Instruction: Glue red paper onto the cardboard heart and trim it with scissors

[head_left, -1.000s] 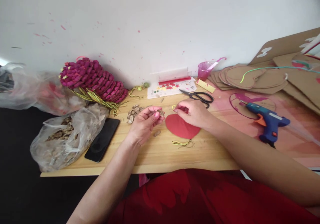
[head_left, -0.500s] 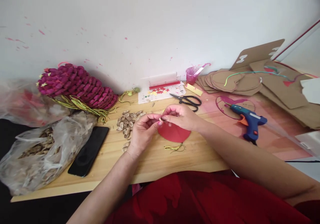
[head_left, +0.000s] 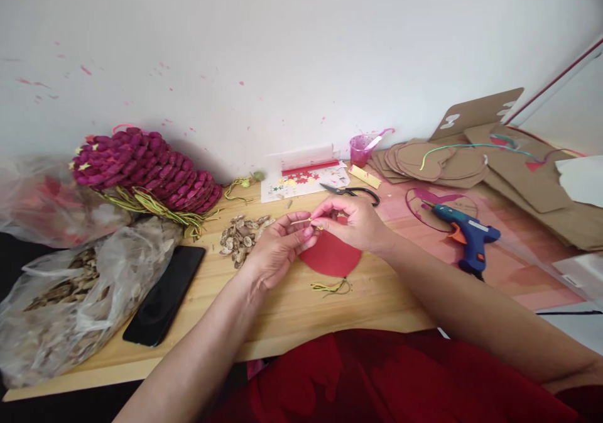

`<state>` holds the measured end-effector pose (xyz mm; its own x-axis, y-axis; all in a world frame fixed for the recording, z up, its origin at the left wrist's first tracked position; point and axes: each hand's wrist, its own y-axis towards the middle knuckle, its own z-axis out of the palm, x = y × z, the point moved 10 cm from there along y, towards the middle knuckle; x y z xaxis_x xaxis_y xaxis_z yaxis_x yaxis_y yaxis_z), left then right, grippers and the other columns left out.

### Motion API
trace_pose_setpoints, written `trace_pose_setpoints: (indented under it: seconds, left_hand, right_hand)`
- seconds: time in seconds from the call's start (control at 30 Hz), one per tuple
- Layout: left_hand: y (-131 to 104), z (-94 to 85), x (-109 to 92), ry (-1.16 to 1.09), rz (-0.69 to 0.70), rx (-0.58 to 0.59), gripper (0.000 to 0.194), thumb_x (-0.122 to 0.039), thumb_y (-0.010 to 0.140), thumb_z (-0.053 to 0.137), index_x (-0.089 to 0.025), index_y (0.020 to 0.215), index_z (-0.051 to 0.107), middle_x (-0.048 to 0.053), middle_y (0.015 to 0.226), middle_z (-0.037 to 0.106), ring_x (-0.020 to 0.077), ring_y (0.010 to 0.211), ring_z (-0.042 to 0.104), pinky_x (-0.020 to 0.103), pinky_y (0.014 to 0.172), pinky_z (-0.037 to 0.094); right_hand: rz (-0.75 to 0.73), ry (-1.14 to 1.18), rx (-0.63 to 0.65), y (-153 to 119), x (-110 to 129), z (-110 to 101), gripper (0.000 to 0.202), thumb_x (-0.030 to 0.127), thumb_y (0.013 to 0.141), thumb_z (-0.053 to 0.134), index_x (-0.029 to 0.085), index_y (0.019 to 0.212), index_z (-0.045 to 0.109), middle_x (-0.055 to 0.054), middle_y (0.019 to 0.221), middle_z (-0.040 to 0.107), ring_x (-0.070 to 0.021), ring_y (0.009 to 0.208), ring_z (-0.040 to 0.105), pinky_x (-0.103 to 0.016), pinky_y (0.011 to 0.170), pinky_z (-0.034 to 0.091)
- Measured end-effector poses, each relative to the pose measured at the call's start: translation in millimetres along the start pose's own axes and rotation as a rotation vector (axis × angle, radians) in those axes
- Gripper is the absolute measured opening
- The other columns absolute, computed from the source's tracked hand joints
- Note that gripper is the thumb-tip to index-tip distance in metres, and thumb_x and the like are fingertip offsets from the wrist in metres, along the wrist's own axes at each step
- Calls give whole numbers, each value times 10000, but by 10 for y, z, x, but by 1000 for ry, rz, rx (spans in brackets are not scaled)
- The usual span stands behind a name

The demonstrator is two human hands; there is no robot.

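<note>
Above a red rounded piece on the wooden table, my left hand and my right hand meet fingertip to fingertip. Each pinches a thin yellow cord between thumb and forefinger. A yellow-green tassel lies at the lower edge of the red piece. Left of my left hand is a pile of brown dried shells. Behind my right hand lie black-handled scissors, their handles partly hidden by it.
A blue glue gun and cardboard hearts are at the right. A phone, plastic bag and magenta heart stack stand left. Farther back are a star-covered sheet and pink cup.
The view has shifted slightly. My fingers have changed their hold, and more yellow cord shows between them. My right hand covers more of the scissor handles.
</note>
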<state>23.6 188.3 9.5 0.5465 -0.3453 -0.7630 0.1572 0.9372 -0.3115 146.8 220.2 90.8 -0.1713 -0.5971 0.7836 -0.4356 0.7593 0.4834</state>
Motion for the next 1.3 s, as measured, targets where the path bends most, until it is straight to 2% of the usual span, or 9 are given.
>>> trace_pose_setpoints:
  seconds: [0.13, 0.3, 0.47, 0.73, 0.9, 1.03, 1.13, 1.2, 1.3]
  left_hand:
    - [52, 26, 24, -33, -51, 22, 312, 33, 765, 734, -114, 1040, 746, 63, 923, 755, 128, 845, 737, 186, 775, 611]
    - [89, -104, -33, -127, -18, -10, 319, 63, 786, 684, -129, 1031, 753, 34, 901, 749, 90, 783, 728, 166, 779, 608]
    - [85, -169, -207, -192, 69, -26, 291, 65, 764, 700, -136, 971, 732, 16, 851, 735, 92, 806, 729, 181, 810, 606]
    - [58, -182, -216, -154, 51, -64, 301, 16, 735, 760, -150, 975, 685, 24, 843, 744, 115, 723, 739, 175, 690, 616]
    - [54, -208, -201, -136, 45, -89, 307, 9, 729, 770, -146, 979, 681, 29, 835, 747, 136, 744, 751, 181, 682, 618]
    - [56, -208, -221, -150, 56, -109, 266, 18, 741, 746, -136, 951, 692, 43, 836, 754, 146, 766, 753, 190, 699, 618]
    - [51, -202, -234, -155, 66, -112, 254, 17, 743, 748, -128, 945, 697, 51, 839, 755, 146, 766, 753, 187, 695, 616]
    - [44, -193, -239, -157, 73, -106, 255, 13, 742, 756, -123, 950, 701, 52, 832, 754, 146, 763, 752, 178, 677, 612]
    - [33, -190, -240, -157, 78, -115, 251, 7, 740, 765, -122, 947, 705, 45, 814, 750, 140, 748, 749, 163, 652, 606]
  right_hand:
    - [29, -292, -104, 50, -114, -261, 173, 338, 915, 622, 185, 884, 694, -47, 834, 739, -160, 715, 644, -293, 662, 486]
    - [309, -872, 88, 23, -614, -365, 194, 206, 854, 636, 125, 1029, 657, -160, 1053, 729, -290, 995, 647, -389, 869, 470]
    - [388, -1004, 117, -7, -696, -465, 315, 271, 862, 620, 108, 1130, 634, -161, 1108, 716, -310, 1038, 641, -379, 858, 463]
    - [442, -1082, 215, -43, -789, -531, 133, 244, 833, 558, 177, 889, 657, -148, 918, 731, -275, 813, 661, -336, 611, 380]
    - [452, -916, 131, -27, -698, -540, 110, 262, 821, 580, 197, 865, 658, -87, 811, 720, -231, 731, 638, -315, 581, 360]
    - [544, -331, -11, -19, -672, -474, 323, 281, 781, 643, 181, 1088, 658, -75, 930, 727, -195, 763, 651, -307, 652, 469]
    - [545, 59, -15, -14, -601, -267, 305, 344, 763, 673, 173, 1015, 654, -75, 900, 708, -177, 745, 638, -298, 638, 499]
    - [508, 131, 29, -22, -501, -129, 262, 401, 742, 703, 187, 873, 627, -41, 779, 673, -158, 663, 601, -285, 582, 473]
    - [452, 1, 101, -68, -348, 0, 300, 440, 735, 741, 210, 790, 557, 3, 680, 621, -132, 570, 529, -265, 508, 394]
